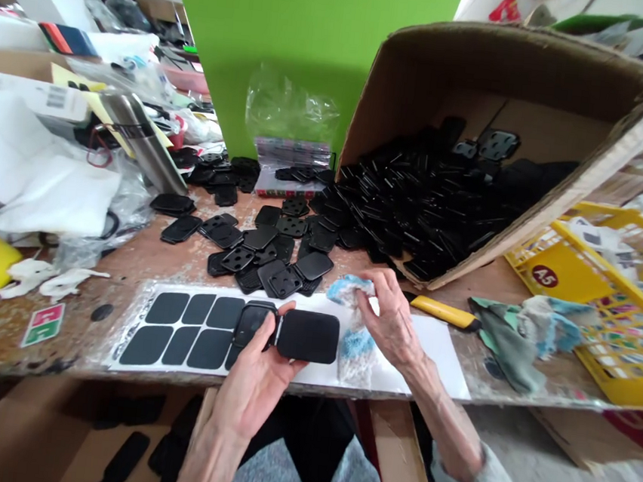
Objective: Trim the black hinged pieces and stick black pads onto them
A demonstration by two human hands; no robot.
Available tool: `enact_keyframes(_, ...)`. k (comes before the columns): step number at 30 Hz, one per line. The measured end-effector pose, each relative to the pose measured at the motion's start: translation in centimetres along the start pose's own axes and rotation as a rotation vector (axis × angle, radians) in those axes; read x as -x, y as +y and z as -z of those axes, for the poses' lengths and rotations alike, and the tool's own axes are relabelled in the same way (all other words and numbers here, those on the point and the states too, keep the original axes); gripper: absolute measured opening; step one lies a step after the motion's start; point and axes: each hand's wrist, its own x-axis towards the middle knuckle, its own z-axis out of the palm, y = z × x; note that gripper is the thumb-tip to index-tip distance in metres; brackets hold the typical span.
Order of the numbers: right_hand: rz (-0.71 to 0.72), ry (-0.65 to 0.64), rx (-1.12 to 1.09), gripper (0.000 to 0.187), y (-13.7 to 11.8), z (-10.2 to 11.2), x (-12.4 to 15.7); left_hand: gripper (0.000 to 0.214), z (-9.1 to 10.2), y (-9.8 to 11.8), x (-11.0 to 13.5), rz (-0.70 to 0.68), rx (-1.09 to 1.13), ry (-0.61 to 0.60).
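Observation:
My left hand (pixel 255 375) grips two black rounded-square plastic plates (pixel 290 333) side by side, held just above the bench's front edge. My right hand (pixel 390 320) is closed on a blue and white cloth (pixel 355 335) that hangs down to the white sheet. Under both hands lies a white sheet (pixel 435 358) carrying several black rounded-square stickers (pixel 188 328). Behind it a loose heap of black plates (pixel 266 255) covers the bench.
A tipped cardboard box (pixel 484 82) full of black plates opens toward me at the right. A yellow utility knife (pixel 443 311), a crumpled rag (pixel 523 329) and a yellow basket (pixel 605 299) lie right. A steel flask (pixel 143 140) and plastic bags lie left.

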Motion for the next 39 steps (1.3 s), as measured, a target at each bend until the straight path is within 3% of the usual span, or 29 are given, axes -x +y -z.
enact_keyframes(2,0.010,0.009,-0.083,0.017,-1.1,0.1,0.3,0.027,-0.3,0.2,-0.2,0.056,0.037,-0.029)
enact_keyframes(5,0.043,-0.150,-0.349,0.016,-2.7,-0.4,0.9,0.023,-0.7,0.3,-0.5,0.094,0.056,-0.052)
enact_keyframes(9,-0.095,-0.335,-0.620,0.027,-3.1,-1.4,1.8,0.022,-0.8,0.3,-0.8,0.055,0.002,0.014)
enact_keyframes(11,-0.216,-0.289,-0.619,0.023,-2.3,-1.3,2.0,0.025,-0.5,0.4,-0.7,0.028,-0.014,0.024)
enact_keyframes(13,-0.347,-0.152,-0.551,0.025,-1.4,-0.6,2.3,0.029,-0.3,0.7,-0.5,-0.030,-0.034,0.019)
enact_keyframes(15,-0.381,-0.020,-0.442,0.029,-1.3,0.3,2.5,0.033,-0.2,0.9,-0.3,-0.103,-0.052,0.023)
enact_keyframes(19,-0.226,0.096,-0.316,0.031,-4.1,-0.6,3.6,0.032,-0.8,0.5,-0.2,-0.192,-0.022,0.055)
enact_keyframes(23,0.089,0.010,-0.228,0.031,-6.4,-4.2,4.1,0.031,-1.2,-0.3,0.3,-0.189,0.026,0.058)
enact_keyframes(27,0.067,0.040,-0.163,0.029,-6.1,-5.9,4.1,0.033,-0.7,-0.7,0.7,-0.207,0.057,0.090)
enact_keyframes(30,0.151,-0.041,-0.176,0.032,-5.9,-6.0,4.4,0.035,-0.2,-0.9,0.7,-0.178,0.080,0.098)
enact_keyframes(34,0.073,0.022,-0.178,0.027,-6.3,-6.2,4.0,0.036,-0.1,-1.3,0.6,-0.166,0.048,0.103)
enact_keyframes(39,0.145,-0.023,-0.183,0.027,-6.4,-6.6,3.1,0.036,0.0,-1.5,0.8,-0.117,0.039,0.102)
